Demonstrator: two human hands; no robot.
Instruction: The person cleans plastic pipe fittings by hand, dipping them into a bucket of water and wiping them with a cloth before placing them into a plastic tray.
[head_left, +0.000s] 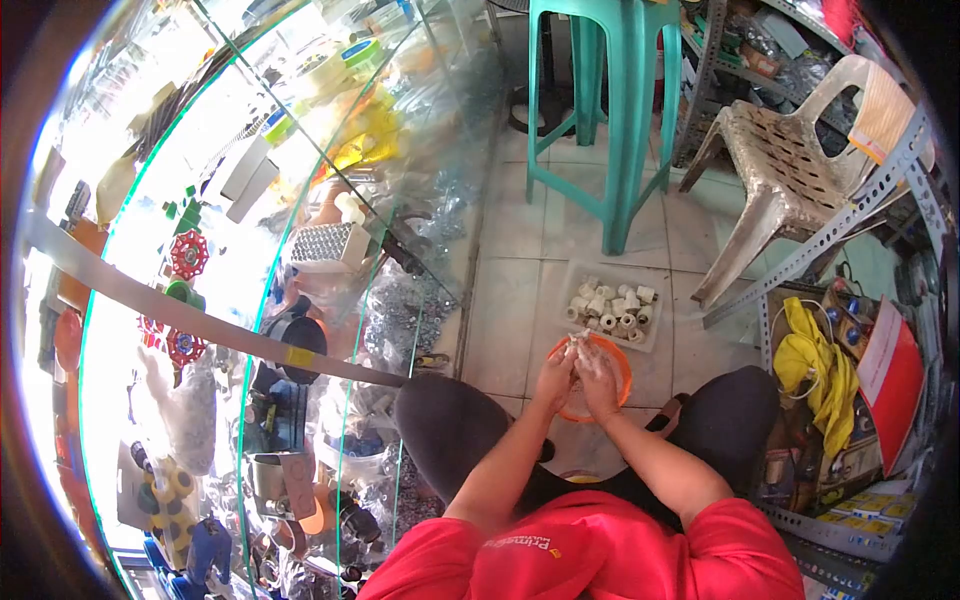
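Observation:
Both hands meet above an orange round container (pixel 624 372) on the tiled floor between the knees. My left hand (pixel 558 378) and my right hand (pixel 597 378) are closed together, with whitish suds or wet material on the fingers. Whatever lies between them is too small to make out. Just beyond the container sits a clear plastic tray (pixel 652 343), holding several white pipe fittings (pixel 610 308). The inside of the orange container is mostly hidden by the hands.
A green plastic stool (pixel 620 150) stands ahead, with a worn chair (pixel 780 150) to its right. Glass shelves (pixel 345 180) full of hardware fill the left. A metal rack (pixel 850 220) and a yellow cloth (pixel 815 375) are at the right.

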